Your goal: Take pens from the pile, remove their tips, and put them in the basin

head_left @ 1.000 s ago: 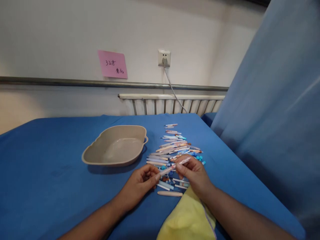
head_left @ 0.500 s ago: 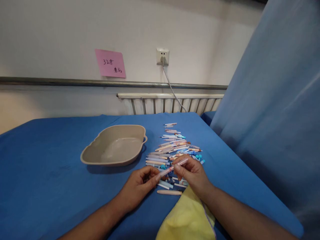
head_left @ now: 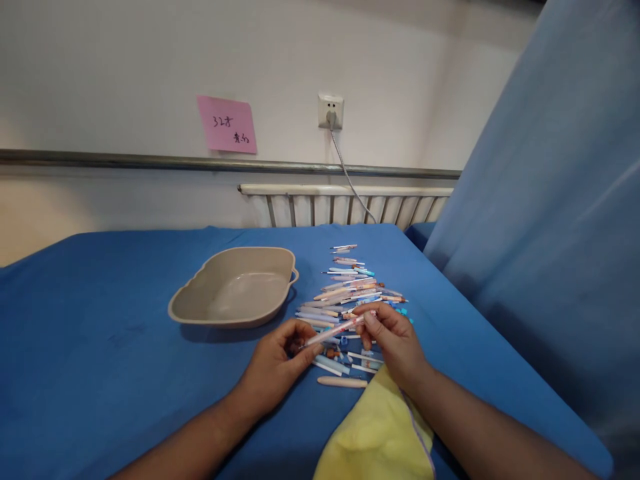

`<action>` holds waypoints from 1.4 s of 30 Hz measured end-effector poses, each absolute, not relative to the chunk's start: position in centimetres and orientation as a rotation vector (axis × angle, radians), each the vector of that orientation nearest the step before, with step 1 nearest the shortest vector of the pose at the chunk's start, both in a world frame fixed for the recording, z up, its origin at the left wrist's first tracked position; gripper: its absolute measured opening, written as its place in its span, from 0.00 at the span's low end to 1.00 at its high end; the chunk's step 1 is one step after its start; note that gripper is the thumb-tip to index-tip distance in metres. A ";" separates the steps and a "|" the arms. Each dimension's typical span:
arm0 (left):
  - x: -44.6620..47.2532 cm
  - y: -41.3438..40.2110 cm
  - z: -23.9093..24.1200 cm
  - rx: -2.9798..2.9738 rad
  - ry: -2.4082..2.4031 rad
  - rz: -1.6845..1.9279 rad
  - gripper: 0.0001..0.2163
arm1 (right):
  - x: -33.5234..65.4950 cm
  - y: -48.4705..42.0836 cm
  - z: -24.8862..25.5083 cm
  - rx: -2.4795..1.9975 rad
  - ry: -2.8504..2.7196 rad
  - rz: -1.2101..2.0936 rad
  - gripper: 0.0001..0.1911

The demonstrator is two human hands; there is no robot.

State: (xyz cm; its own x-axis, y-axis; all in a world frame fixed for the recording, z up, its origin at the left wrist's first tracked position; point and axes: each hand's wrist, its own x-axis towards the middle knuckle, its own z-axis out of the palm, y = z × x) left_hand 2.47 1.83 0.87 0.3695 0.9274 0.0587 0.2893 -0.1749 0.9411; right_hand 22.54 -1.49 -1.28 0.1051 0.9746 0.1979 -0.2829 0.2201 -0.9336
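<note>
A pale pink pen barrel [head_left: 336, 330] is held at a slant between my two hands, above a heap of pen parts. My left hand [head_left: 280, 360] pinches its lower left end with thumb and fingers. At its upper right end, my right hand [head_left: 395, 340] grips it between thumb and fingertips. Beneath and beyond lie several loose pen barrels [head_left: 345, 293], with refills and small blue and brown pieces among them. One cream barrel [head_left: 342, 382] lies nearest me. A yellow cloth [head_left: 377, 433] sits under my right wrist.
A beige basin [head_left: 235, 293] stands left of the pens on the blue-covered table [head_left: 100, 333]. Behind are a metal rail [head_left: 150, 159], a white radiator [head_left: 345, 191] and a plugged socket [head_left: 331, 112]. A blue curtain [head_left: 550, 200] hangs at the right.
My right hand has shifted slightly right along the pen barrel, leaving more of it uncovered. The barrel's left end has moved a little left and up. The view has shifted slightly.
</note>
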 end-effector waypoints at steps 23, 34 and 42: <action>2.0 1.7 0.7 1.885 1.071 1.027 0.05 | 22.8 -1.5 -1.1 -0.886 -1.050 1.157 0.11; 2.1 1.7 0.5 1.846 1.024 0.948 0.08 | 23.1 -1.6 -0.4 -0.987 -1.096 1.093 0.13; 1.8 2.0 0.3 1.953 1.030 0.900 0.08 | 23.3 -1.8 -0.1 -1.063 -1.184 1.029 0.13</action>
